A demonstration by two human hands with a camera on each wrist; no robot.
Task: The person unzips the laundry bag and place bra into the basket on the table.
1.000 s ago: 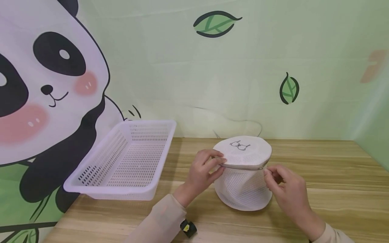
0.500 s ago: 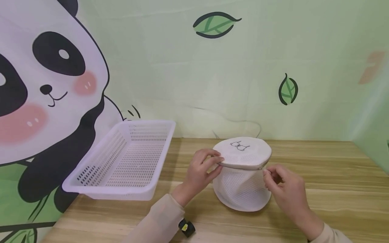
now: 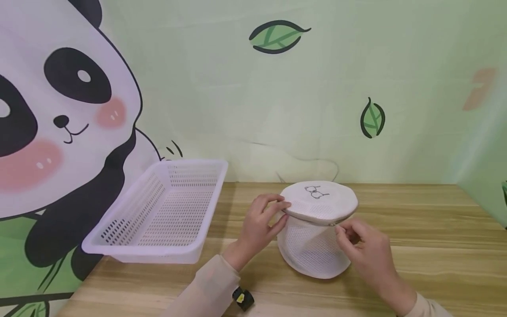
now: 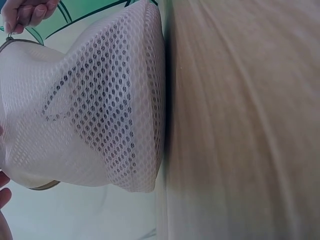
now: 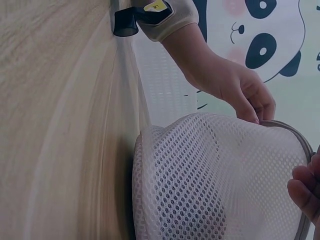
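A round white mesh laundry bag point(image 3: 313, 251) stands upright on the wooden table, its flat lid point(image 3: 336, 198) printed with a small bra drawing. A grey zipper point(image 3: 310, 220) runs round the lid's edge. My left hand point(image 3: 259, 224) pinches the bag's rim at the left, thumb below and fingers on the lid's edge. At the front right, my right hand point(image 3: 368, 251) pinches the zipper pull point(image 4: 10, 36) between thumb and forefinger. The mesh side sags in folds, as the right wrist view shows of the bag point(image 5: 200, 175). The bag's contents are hidden.
A white perforated plastic basket point(image 3: 174, 215) stands at the left of the table point(image 3: 443, 246). Behind rises a green backdrop point(image 3: 222, 88) with a panda and leaves. A black wrist camera mount point(image 3: 243, 298) sits at the left sleeve.
My right hand has drawn the zipper pull a little left and toward me along the lid's front edge. The lid has shifted slightly right; my left hand keeps its hold.
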